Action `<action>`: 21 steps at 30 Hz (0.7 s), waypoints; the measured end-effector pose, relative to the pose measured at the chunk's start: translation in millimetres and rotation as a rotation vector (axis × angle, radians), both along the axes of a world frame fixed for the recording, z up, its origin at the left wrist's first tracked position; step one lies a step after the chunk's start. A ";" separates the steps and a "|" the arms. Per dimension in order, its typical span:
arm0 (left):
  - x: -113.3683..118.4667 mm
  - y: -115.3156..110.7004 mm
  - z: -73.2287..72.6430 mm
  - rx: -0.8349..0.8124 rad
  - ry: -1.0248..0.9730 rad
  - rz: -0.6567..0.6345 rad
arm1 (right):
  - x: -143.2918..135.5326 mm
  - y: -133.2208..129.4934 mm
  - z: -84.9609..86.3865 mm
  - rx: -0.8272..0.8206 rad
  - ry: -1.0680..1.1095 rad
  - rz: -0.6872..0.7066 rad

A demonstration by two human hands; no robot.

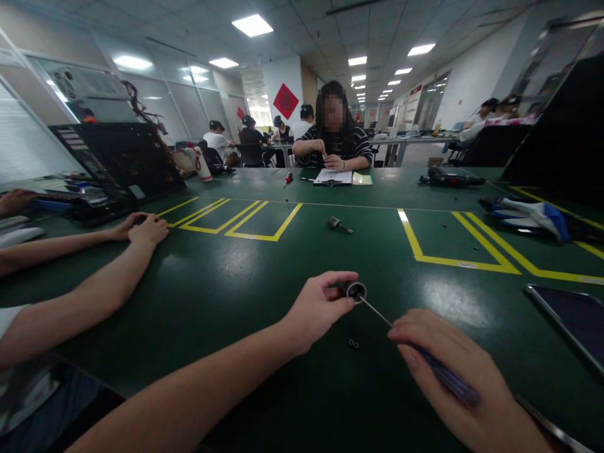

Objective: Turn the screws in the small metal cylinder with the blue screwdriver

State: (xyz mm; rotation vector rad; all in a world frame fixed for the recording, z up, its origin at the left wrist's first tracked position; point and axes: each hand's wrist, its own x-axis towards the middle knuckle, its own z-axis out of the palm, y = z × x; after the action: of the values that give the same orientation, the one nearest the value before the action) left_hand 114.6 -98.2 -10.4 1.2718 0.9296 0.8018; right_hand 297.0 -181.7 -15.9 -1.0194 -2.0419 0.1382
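Observation:
Between the thumb and fingers of my left hand [318, 308] is a small round metal housing [356, 289], its open end turned toward me. Dark parts show inside its ring, too small to make out. My right hand [448, 358] is wrapped round the purplish handle of a screwdriver [446, 377]. The thin shaft runs up and to the left, and its tip reaches the opening of the housing. Below the housing, two tiny dark ring-shaped parts [353, 343] lie on the green table [264, 314].
A dark metal part with a shaft [340, 225] lies mid-table. A phone [570, 321], gloves [528, 217] and a power tool [450, 177] are at the right. Another person's hands [146, 228] rest at the left. Across the table, a person works behind a clipboard [333, 177].

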 end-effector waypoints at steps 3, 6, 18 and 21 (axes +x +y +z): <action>0.4 -1.7 -1.0 0.049 0.025 0.003 | -1.5 1.3 -1.4 0.056 -0.081 -0.001; 0.4 -2.2 -3.6 0.099 0.039 -0.004 | -2.6 2.4 -1.6 0.093 -0.113 0.003; 2.3 -3.5 -8.1 0.175 0.077 0.058 | -10.5 -0.3 0.5 0.136 -0.145 0.061; 2.5 -4.5 -7.0 0.186 0.095 0.073 | -12.0 -1.1 3.5 0.218 -0.187 0.048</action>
State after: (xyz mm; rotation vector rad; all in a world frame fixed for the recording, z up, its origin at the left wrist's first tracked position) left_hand 117.1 -102.6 -17.4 1.4549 1.0004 0.9080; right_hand 284.9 -182.8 -12.4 -0.8748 -2.1945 -0.1576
